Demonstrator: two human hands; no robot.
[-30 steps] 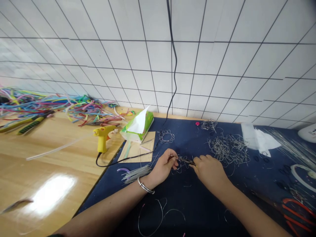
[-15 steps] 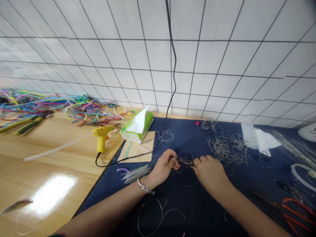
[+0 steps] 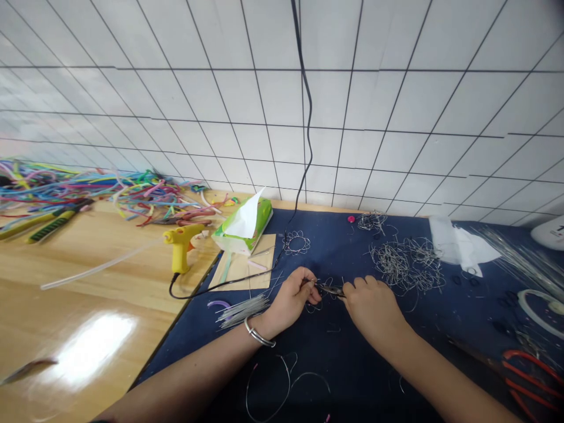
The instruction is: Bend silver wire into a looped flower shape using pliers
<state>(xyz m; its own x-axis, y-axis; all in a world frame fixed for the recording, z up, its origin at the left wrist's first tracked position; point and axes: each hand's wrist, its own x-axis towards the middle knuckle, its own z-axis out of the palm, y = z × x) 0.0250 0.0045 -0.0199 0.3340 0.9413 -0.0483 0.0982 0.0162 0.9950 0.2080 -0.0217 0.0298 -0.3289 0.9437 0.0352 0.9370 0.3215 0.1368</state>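
Observation:
My left hand (image 3: 293,298) pinches a small twisted piece of thin silver wire (image 3: 325,285) over the dark blue mat (image 3: 348,364). A silver bangle sits on that wrist. My right hand (image 3: 372,304) is closed round small dark pliers (image 3: 331,288), whose tip points left at the wire between the two hands. A bundle of straight cut wires (image 3: 244,309) lies just left of my left wrist.
A tangled heap of bent wire (image 3: 408,264) lies behind my right hand, a wire flower (image 3: 296,242) further back. A yellow glue gun (image 3: 180,249), green tissue pack (image 3: 244,223), coloured cords (image 3: 88,188) and red-handled scissors (image 3: 529,370) surround the mat. A black cable (image 3: 306,117) hangs down the tiled wall.
Both hands have stayed together on the wire, with only a slight shift left and away in the view. Nothing was picked up or put down.

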